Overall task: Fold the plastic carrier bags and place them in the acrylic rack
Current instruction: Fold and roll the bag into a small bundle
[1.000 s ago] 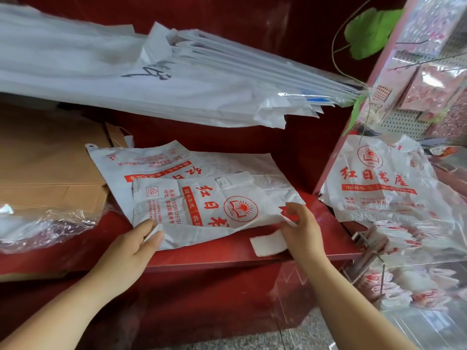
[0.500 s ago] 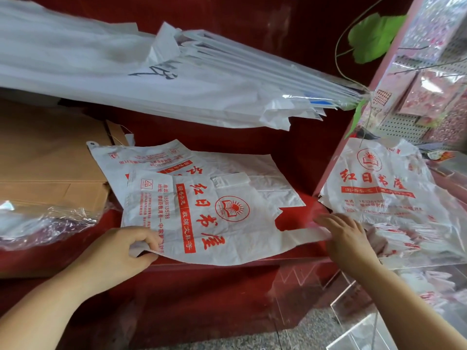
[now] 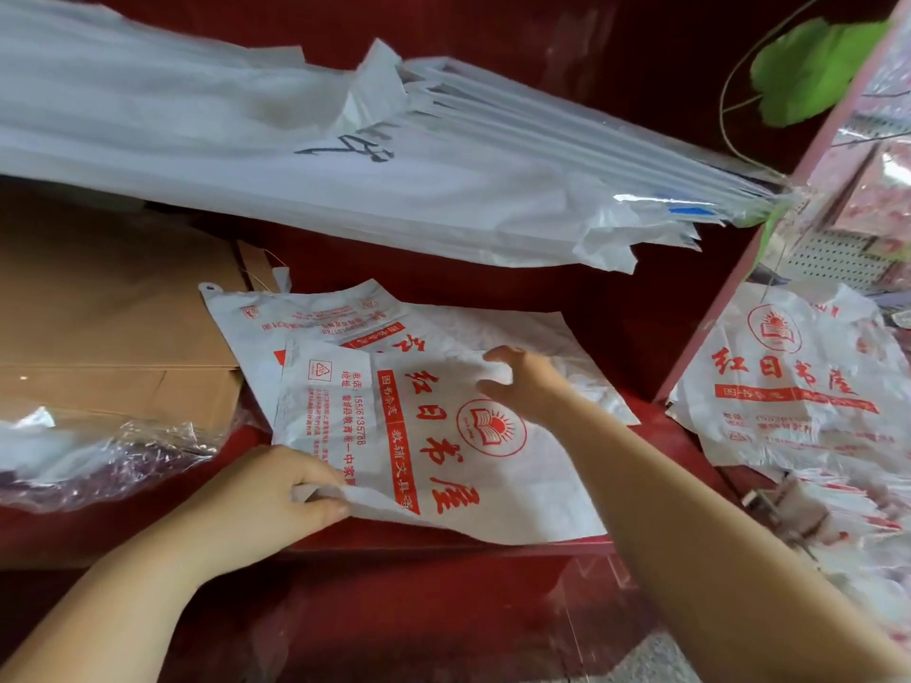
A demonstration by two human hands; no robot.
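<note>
the left hand [image 3: 276, 490] pinches the near left corner of the top carrier bag [image 3: 443, 451] between thumb and curled fingers, lifting that corner slightly off the red shelf [image 3: 443, 552]. the right hand [image 3: 525, 382] reaches across to the bag's far edge, thumb and curled fingers closed on a fold of white plastic there. the bag is white with red printed characters and a round sun-and-book logo, and lies mostly flat, its near edge reaching the shelf's front lip. under it, offset toward the back left, lies a second printed carrier bag [image 3: 305, 317]. to the left on the shelf sits a stack of brown paper bags [image 3: 113, 337], with crinkled clear plastic wrap [image 3: 98, 456] in front of it. above hangs a thick sheaf of plain white bags [image 3: 296, 165], sloping down to the right. on the right, beyond the shelf's side post, lies a loose pile of the same printed carrier bags [image 3: 788, 382]; below it the acrylic rack [image 3: 769, 505] holds folded bags, though blurred. a green leaf [image 3: 813, 71] shows at top right.
</note>
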